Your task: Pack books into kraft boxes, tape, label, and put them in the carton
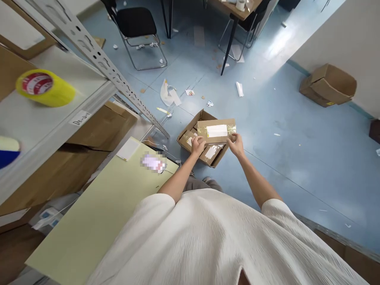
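Between my two hands is a small brown cardboard box [216,138] with a white label on top and clear tape at both ends. My left hand [198,145] grips its near left corner, fingers closed. At the near right corner, my right hand [235,144] pinches the edge. Below sits a larger open carton [186,132] on the floor, with several similar labelled boxes [211,152] inside. The held box hides part of the carton, so I cannot tell whether the two touch.
A pale table [97,209] with a blurred-out phone [154,162] stands at my left. Beyond it is a metal shelf [97,59] bearing a yellow tape roll [44,88]. Paper scraps [170,94] litter the blue floor. An open carton [328,85] stands by the right wall; a black chair [136,21] is ahead.
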Available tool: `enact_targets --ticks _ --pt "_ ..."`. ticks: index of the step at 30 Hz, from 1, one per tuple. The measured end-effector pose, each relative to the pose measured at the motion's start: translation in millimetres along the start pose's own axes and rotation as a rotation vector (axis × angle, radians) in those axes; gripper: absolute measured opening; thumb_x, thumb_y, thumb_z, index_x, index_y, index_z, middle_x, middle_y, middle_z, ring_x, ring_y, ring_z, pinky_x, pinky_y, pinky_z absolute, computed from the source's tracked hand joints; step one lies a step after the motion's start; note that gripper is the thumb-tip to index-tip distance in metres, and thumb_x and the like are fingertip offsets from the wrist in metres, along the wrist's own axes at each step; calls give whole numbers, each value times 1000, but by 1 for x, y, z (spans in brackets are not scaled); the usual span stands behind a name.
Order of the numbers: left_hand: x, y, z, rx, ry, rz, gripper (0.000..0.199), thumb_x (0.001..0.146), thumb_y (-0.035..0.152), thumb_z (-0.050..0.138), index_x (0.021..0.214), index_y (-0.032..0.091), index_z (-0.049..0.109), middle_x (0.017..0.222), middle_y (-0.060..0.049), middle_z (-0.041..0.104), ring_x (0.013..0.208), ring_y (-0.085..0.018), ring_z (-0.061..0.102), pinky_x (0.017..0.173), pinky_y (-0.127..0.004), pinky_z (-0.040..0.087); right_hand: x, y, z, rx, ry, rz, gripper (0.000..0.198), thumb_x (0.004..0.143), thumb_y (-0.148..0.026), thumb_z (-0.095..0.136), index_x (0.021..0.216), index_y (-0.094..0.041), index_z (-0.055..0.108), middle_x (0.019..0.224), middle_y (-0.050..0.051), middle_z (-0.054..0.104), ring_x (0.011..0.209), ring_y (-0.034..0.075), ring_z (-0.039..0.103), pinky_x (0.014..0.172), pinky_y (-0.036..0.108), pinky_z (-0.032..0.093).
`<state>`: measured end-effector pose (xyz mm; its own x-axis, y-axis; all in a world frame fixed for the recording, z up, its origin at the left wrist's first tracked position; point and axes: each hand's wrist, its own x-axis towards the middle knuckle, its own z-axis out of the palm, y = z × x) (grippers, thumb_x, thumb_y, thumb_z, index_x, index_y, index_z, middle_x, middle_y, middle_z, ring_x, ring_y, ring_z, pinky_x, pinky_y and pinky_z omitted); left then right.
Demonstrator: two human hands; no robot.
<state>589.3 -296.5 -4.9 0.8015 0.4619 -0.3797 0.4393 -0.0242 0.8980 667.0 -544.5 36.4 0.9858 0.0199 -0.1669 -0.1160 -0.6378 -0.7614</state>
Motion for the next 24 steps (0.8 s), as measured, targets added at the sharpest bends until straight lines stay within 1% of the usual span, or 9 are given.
enact_targets --ticks 3,5,7,10,14,16,18,21,24 --pt "23 -28 12 -29 14 -84 26 80 19 76 106 23 73 133 -11 65 140 -30 61 130 -45 43 31 13 20 -56 -79 -24 46 82 -47 68 121 -25 63 140 16 67 132 34 61 113 54 60" --pt "39 -49 20 -55 32 -133 26 79 19 77 104 23 74 131 -10 65 139 -31 61 129 -46 44 54 24 34 -98 -135 -61 42 82 -46 68 118 -25 63 141 16 66 133 34 61 111 53 61" --pt "55 -70 30 -87 59 -195 25 79 20 76 104 23 74 131 -10 66 136 -30 63 127 -46 45 80 37 50 -130 -187 -102 40 83 -44 67 118 -25 64 147 17 64 135 33 61 110 52 62" --pt "82 -97 51 -137 105 -289 25 81 21 76 105 24 75 133 -9 65 132 -29 64 126 -45 47 127 57 76 -154 -248 -156 39 86 -43 65 121 -25 66 158 18 58 137 32 61 108 50 63" --pt "127 -132 81 -166 164 -329 26 82 23 78 108 25 77 134 -10 66 133 -30 65 125 -46 49 194 81 116 -164 -310 -222 41 89 -43 65 124 -23 66 165 19 52 135 33 64 111 55 62" --pt "151 -153 93 -193 185 -350 28 82 26 80 110 25 78 136 -11 66 132 -32 66 125 -48 51 225 92 140 -157 -357 -263 41 89 -42 65 126 -22 66 165 20 51 138 35 63 112 56 61" --pt "172 -176 101 -218 194 -391 30 81 28 81 111 23 79 139 -13 66 131 -32 68 124 -49 51 248 103 162 -163 -394 -300 39 90 -40 65 125 -22 66 163 20 52 141 35 60 115 56 60" --pt "197 -211 109 -240 197 -416 33 82 29 80 114 21 80 142 -14 67 132 -32 69 125 -48 52 266 123 188 -197 -386 -339 35 92 -37 66 124 -24 66 158 19 53 145 35 58 120 57 57" --pt "206 -238 113 -238 204 -391 33 84 31 78 116 22 82 140 -13 70 133 -32 69 126 -49 51 260 142 200 -209 -344 -367 33 94 -36 67 125 -25 66 157 18 51 149 35 56 124 57 55"
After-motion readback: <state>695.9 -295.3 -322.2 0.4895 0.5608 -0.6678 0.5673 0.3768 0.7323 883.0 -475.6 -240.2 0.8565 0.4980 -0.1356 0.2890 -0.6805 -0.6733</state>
